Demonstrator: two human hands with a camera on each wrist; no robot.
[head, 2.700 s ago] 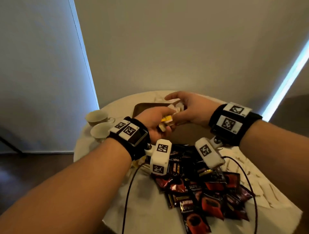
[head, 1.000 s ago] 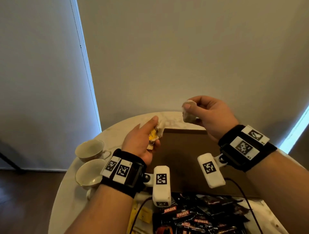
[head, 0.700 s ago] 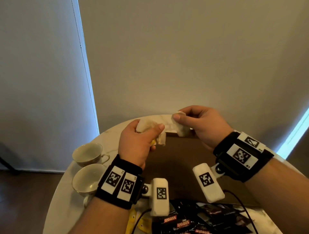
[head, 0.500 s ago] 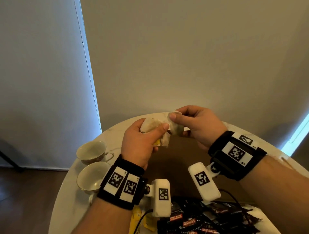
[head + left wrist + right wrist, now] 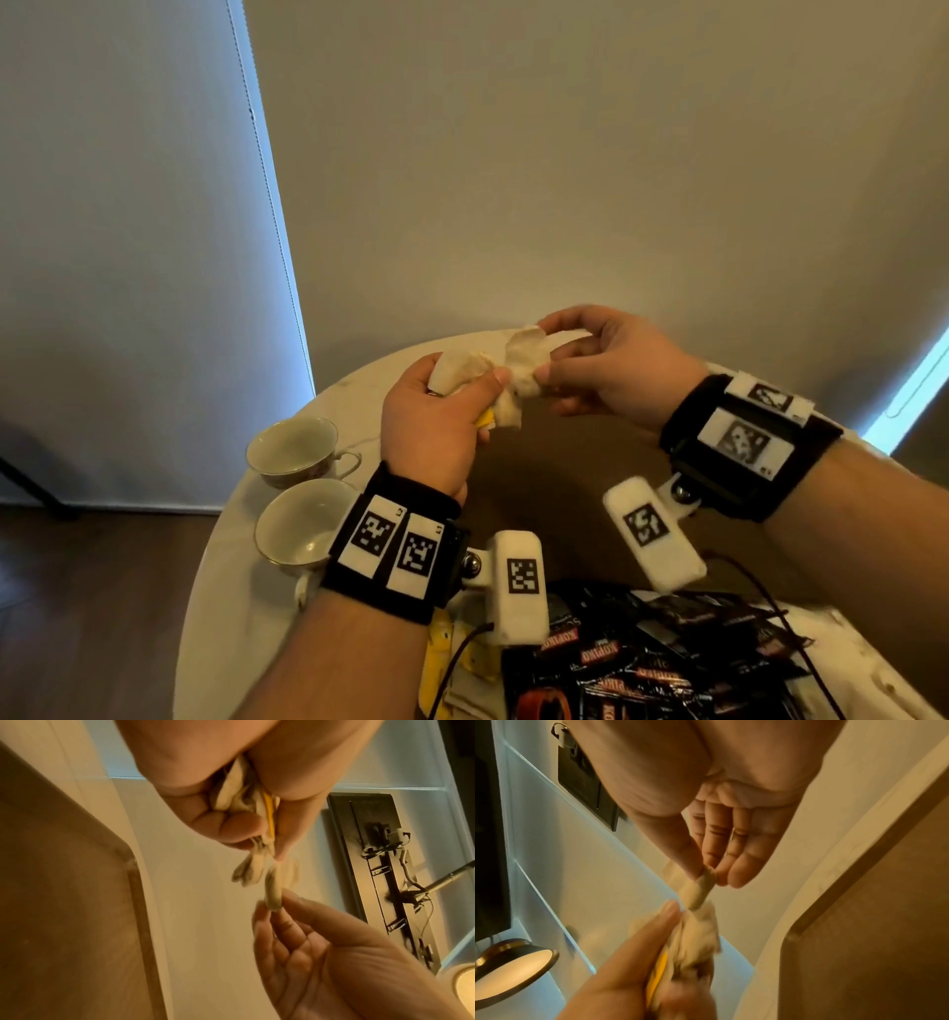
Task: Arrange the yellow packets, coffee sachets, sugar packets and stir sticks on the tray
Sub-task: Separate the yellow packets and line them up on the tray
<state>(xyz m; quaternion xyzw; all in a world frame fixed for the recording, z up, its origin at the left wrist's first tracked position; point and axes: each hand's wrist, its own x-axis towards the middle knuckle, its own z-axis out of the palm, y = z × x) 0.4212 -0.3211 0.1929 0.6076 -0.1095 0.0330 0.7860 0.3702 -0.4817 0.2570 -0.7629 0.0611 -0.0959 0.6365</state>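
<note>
Both hands are raised above the far part of a round white desk (image 5: 241, 580). The left hand (image 5: 436, 437) grips a bunch of small cream paper sugar packets (image 5: 462, 367) with one thin yellow packet (image 5: 269, 815) tucked among them, thumb pressed across the top of the bunch. The right hand (image 5: 616, 370) pinches one cream sugar packet (image 5: 524, 354) between thumb and forefinger, its other fingers loosely extended; that packet's far end touches the bunch in the left hand. In the wrist views the pinched packet hangs between the two hands, blurred.

Below the hands lies a dark brown rectangular tray (image 5: 554, 488) with rounded corners. Nearer the person, a heap of dark red-and-black coffee sachets (image 5: 642, 663) covers the desk, and a few more yellow packets (image 5: 441, 647) lie just left of that heap, partly hidden by the left wrist. Two cream porcelain teacups (image 5: 292, 447) stand side by side on the desk's left edge.
</note>
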